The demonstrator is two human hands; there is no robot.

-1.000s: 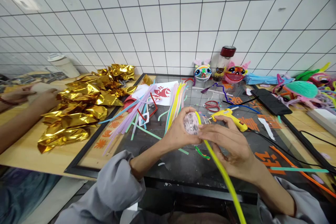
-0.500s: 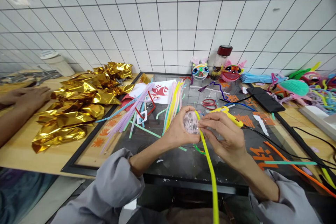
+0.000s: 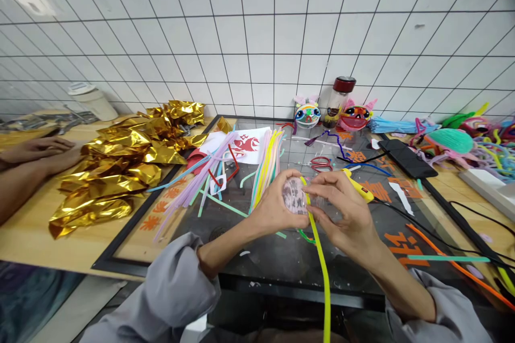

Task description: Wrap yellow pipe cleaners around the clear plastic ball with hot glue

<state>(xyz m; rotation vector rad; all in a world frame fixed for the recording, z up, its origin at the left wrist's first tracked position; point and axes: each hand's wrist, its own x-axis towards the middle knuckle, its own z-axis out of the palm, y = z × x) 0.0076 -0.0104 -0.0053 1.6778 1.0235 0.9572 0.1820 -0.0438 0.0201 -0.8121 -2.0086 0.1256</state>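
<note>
My left hand is wrapped round a small clear round piece with a pinkish, dark-speckled surface. Along the right rim of this piece runs a yellow pipe cleaner, whose long end hangs down past the table edge. With thumb and fingers, my right hand pinches the yellow pipe cleaner against the rim. Just beyond the right hand lies a yellow glue gun, partly hidden by the fingers. Red-handled scissors rest behind the hands.
Crumpled gold foil and a co-worker's hands are on the left. Pipe cleaners lie in bundles. Two decorated animal heads flank a bottle by the wall. A black phone and cables sit right.
The view has tilted up slightly. My right fingers have shifted a little along the rim, still pinching the pipe cleaner. The co-worker's hands have shifted slightly.
</note>
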